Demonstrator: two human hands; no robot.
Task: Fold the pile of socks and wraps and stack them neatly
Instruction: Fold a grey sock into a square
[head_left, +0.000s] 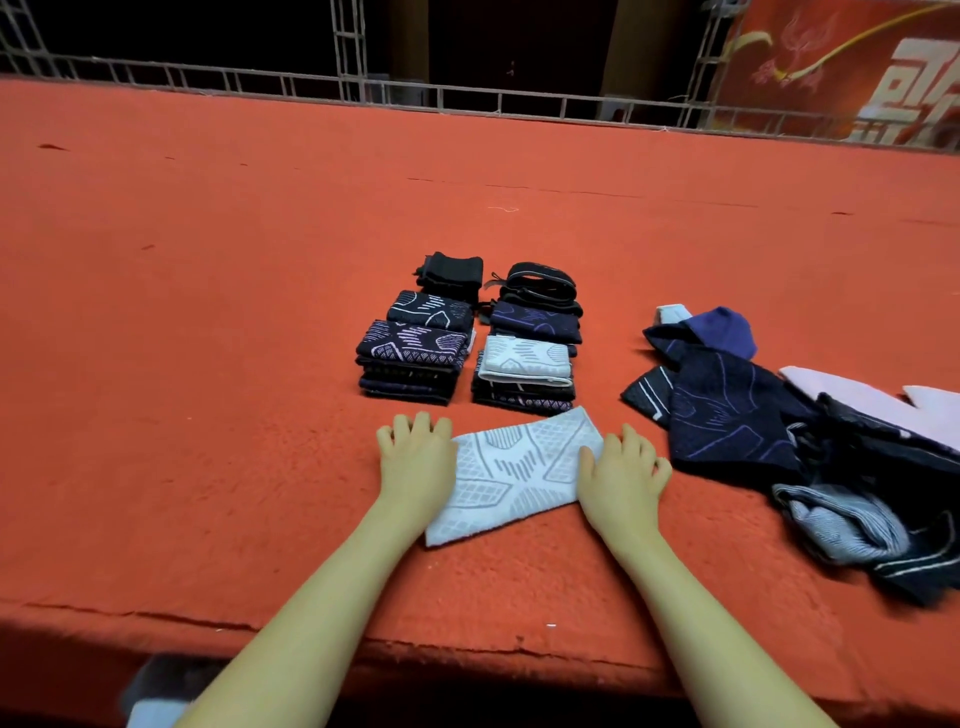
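A pale grey patterned wrap lies flat on the red surface, close to the near edge. My left hand rests on its left end with fingers slightly curled. My right hand presses its right end, thumb on the cloth. Behind the wrap stand two rows of folded items: a left row of dark patterned pieces and a right row with a pale grey piece on the front stack. An unfolded pile of dark blue, pink and grey socks and wraps lies at the right.
The red carpeted platform stretches wide to the left and back. Its front edge runs just below my forearms. A metal truss frame and a red banner stand behind the platform.
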